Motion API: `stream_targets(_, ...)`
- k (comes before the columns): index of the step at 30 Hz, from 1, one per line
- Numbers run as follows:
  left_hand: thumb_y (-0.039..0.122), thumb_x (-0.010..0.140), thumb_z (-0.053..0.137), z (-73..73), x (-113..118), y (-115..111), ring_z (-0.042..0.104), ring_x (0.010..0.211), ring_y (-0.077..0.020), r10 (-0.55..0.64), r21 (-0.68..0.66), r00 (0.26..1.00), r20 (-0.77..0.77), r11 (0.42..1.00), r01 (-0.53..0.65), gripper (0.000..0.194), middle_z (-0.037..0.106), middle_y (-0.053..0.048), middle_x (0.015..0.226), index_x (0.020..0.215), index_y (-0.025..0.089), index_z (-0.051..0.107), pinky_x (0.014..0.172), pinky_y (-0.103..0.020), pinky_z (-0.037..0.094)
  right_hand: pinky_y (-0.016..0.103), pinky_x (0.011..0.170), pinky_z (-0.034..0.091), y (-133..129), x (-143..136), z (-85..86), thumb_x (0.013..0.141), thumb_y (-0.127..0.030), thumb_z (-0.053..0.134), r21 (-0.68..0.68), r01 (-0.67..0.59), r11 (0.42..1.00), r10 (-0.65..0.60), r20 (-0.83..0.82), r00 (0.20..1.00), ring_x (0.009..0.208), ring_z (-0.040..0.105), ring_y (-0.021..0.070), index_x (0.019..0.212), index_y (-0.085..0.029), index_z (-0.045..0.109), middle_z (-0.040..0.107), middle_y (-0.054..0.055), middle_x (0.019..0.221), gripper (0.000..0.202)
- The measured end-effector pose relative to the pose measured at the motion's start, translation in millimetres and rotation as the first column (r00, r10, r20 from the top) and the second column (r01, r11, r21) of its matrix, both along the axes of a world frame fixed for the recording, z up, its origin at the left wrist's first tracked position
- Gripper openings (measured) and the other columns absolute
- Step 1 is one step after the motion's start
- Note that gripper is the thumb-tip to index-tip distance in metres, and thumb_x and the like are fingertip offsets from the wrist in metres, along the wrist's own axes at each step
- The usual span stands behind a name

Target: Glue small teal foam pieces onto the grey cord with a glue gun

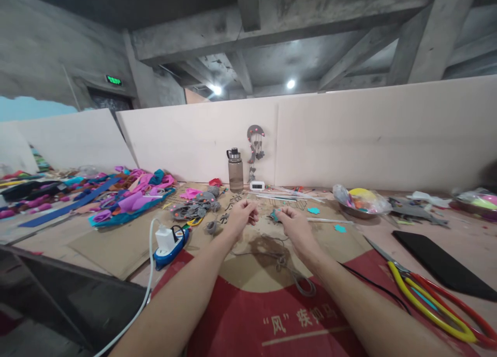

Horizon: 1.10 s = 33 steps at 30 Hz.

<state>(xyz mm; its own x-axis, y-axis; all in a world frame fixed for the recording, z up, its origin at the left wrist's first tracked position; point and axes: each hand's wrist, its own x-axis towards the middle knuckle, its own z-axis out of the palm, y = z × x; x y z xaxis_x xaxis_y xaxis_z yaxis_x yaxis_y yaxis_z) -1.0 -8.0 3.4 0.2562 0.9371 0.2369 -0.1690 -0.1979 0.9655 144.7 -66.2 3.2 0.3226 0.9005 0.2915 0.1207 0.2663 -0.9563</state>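
The small grey-and-teal fabric-like piece (275,215) is clamped in the fingers of the right hand (294,224), above red-and-tan printed cardboard (248,279); the left hand (243,216) curls its fingers together, their hold unclear. Pinch steadily, with the loose grey cord (280,262) untangled.

Left forearm (186,289) extended in from seven o'clock, right forearm (345,289) from five; both bared. Left hand (241,217) held near six o'clock, fingers curled inward, grip not discerned. Right hand (294,224) held near four, thumb and fingertips pinched. Hands set apart.
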Motion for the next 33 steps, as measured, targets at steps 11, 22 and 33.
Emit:
stream_targets(11,0.042,0.077,0.056,-8.5,-4,11,0.043,0.039,-0.0062,0.1,0.142,0.981,-0.169,0.987,-0.076,0.031,0.048,0.005,0.05,0.063,0.018,0.043,0.041,-0.019,0.032,0.023,0.048,0.022,5,3,-6.7,0.067,-0.042,0.056,-0.018,0.009,1.0,-0.008,0.062,0.998,0.047,0.025,0.0078,0.066,-0.018,0.052,0.038,-0.008,0.053,0.024)
stream_targets(22,0.034,0.074,0.053,-3.8,0,4,0.049,0.044,-0.0071,-0.004,0.137,0.963,-0.27,0.99,0.043,0.02,0.056,0.001,0.06,0.075,0.015,0.058,0.041,-0.019,0.036,0.023,0.045,0.023,3,1,-5.0,0.066,-0.041,0.056,0.006,0.025,1.0,-0.026,0.076,0.997,0.046,0.025,0.0084,0.063,-0.019,0.05,0.039,-0.007,0.05,0.023)
stream_targets(33,0.028,0.075,0.037,-3.7,-4,3,0.043,0.039,-0.009,0.054,0.15,0.97,-0.237,0.989,-0.018,0.023,0.045,0.003,0.048,0.055,0.019,0.043,0.041,-0.022,0.033,0.024,0.048,0.025,3,0,-5.6,0.064,-0.042,0.055,0.016,0.031,0.999,-0.032,0.083,0.996,0.046,0.028,0.0089,0.061,-0.02,0.049,0.039,-0.007,0.049,0.023)
